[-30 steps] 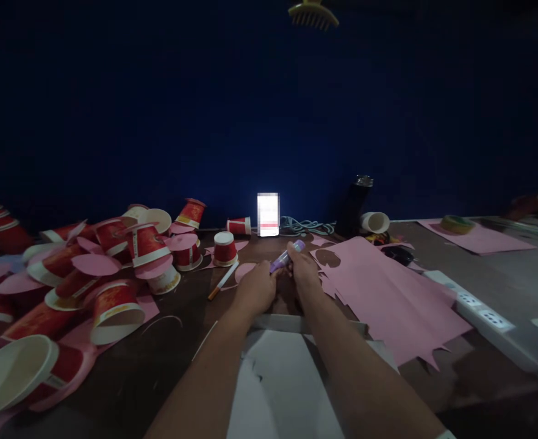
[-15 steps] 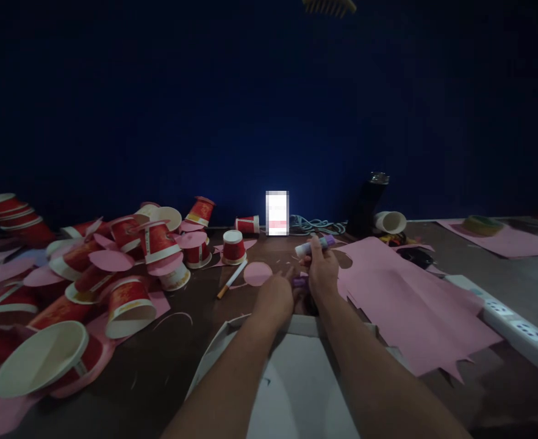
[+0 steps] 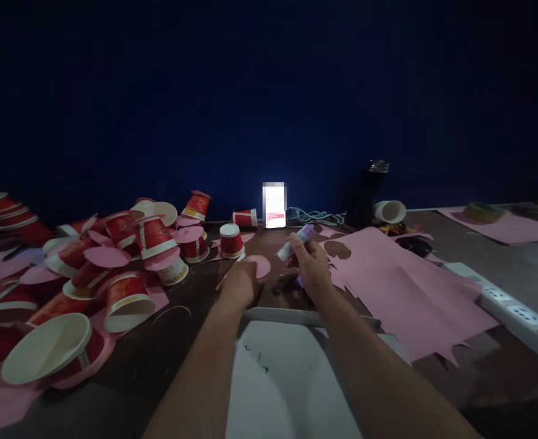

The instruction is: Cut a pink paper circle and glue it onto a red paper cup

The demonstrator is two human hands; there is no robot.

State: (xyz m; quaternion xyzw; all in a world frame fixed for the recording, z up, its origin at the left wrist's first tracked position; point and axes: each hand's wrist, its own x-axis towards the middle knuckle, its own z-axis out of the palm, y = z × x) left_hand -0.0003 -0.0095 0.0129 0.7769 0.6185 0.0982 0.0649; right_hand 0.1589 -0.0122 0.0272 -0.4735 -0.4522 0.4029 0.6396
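My right hand (image 3: 313, 268) is closed round a white and purple glue stick (image 3: 295, 242), its white end pointing down to the left. A small purple piece (image 3: 299, 281) shows at the underside of the same hand, possibly a cap. My left hand (image 3: 238, 283) reaches over the left edge of a pink paper disc (image 3: 260, 266) on the table. The back of that hand hides its fingers, so a grip cannot be made out. Partly behind it lies a thin white and orange stick (image 3: 221, 281). A red paper cup (image 3: 231, 241) stands upside down just beyond.
Red paper cups (image 3: 157, 238) with pink discs are heaped at the left. Cut pink paper (image 3: 401, 286) lies at the right, beside a white power strip (image 3: 509, 308). A lit phone (image 3: 275, 210), a cable (image 3: 317, 216) and a dark bottle (image 3: 367, 195) stand at the back. A white box (image 3: 287, 378) is nearest me.
My left hand has moved left, away from my right hand, to the pink disc. My right hand has stayed close by, with the glue stick now tilted more steeply.
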